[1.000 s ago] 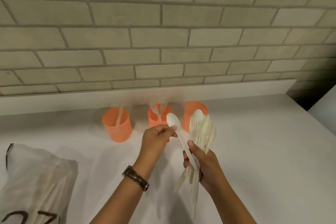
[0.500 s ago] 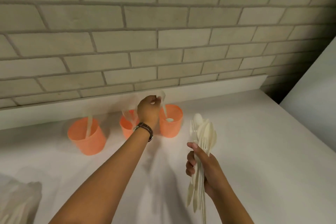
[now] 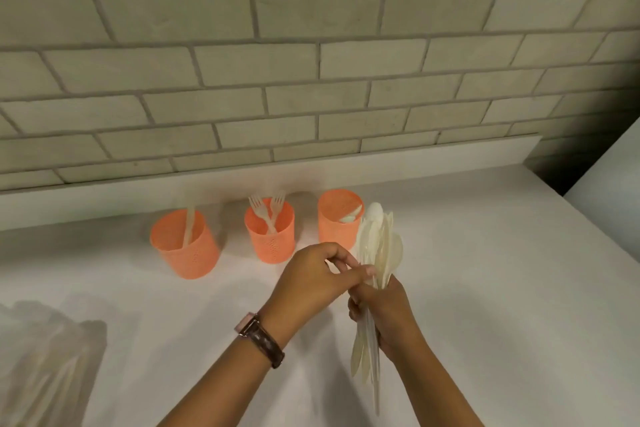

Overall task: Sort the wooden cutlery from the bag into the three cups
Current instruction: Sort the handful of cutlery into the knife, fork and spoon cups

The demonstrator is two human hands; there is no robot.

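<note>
Gripping cutlery bundle [image 3: 379, 246] upright in my right hand [image 3: 389, 314], fingers curled round handles; left hand [image 3: 311, 279] pinches piece near bundle's middle. Cups [image 3: 270, 239] in row just behind; bag [image 3: 45, 357] lower left.

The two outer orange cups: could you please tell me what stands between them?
In the head view, the middle orange cup stands between them, apart from both, with two forks in it.

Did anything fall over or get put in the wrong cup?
Nothing looks wrong. The left cup, middle cup and right cup stand upright, forks together in the middle one. The right hand grips the cutlery bundle.
</note>
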